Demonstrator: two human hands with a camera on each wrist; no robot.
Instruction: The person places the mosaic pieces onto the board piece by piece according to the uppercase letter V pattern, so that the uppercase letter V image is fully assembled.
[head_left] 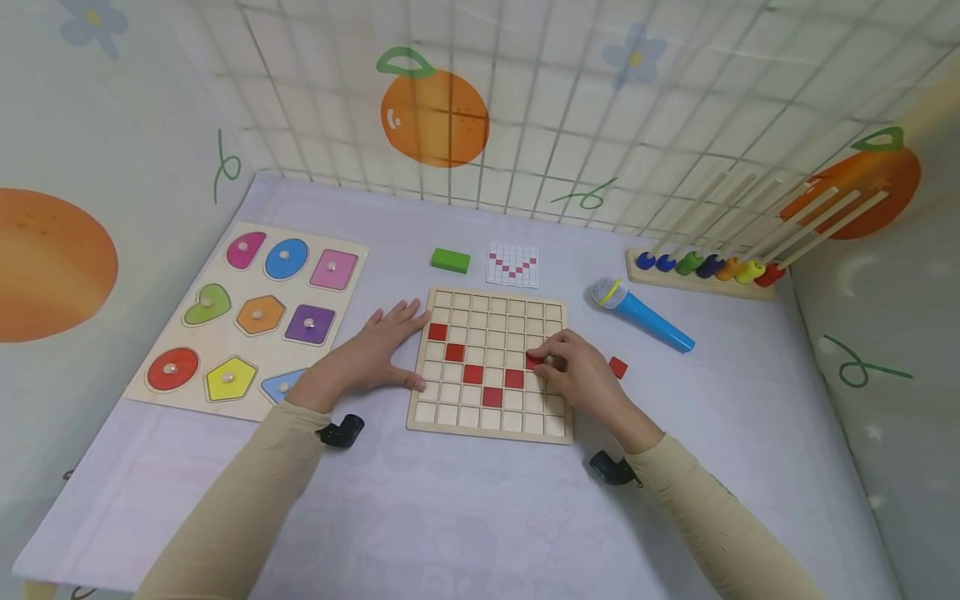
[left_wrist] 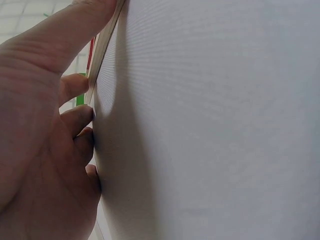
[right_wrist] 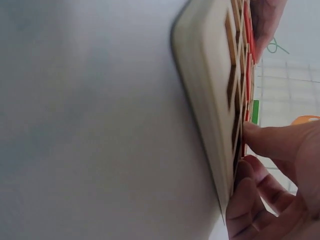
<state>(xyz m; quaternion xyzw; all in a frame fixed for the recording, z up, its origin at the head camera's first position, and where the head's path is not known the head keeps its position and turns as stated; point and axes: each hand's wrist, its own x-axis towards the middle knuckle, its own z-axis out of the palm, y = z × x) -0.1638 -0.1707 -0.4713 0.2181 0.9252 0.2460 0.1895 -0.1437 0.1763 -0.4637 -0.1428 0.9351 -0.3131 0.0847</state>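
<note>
A wooden grid board [head_left: 491, 412] lies on the table with several red square tiles [head_left: 472, 373] set in a descending and rising line. My left hand [head_left: 378, 350] lies flat beside the board's left edge [left_wrist: 102, 47], fingers straight and touching it. My right hand [head_left: 573, 371] rests on the board's right side, its fingertips [right_wrist: 260, 142] pinching a red tile [head_left: 532, 361] over a cell. Another loose red tile [head_left: 618, 367] lies on the table just right of that hand. A small pattern card [head_left: 513, 264] with a red check shape sits behind the board.
A shape puzzle board [head_left: 255, 317] lies at the left. A green block [head_left: 450, 260] is behind the grid board. A blue toy microphone [head_left: 641, 315] and a bead rack [head_left: 705, 271] with slanted rods stand at the right. A wire mesh wall [head_left: 570, 108] closes the back.
</note>
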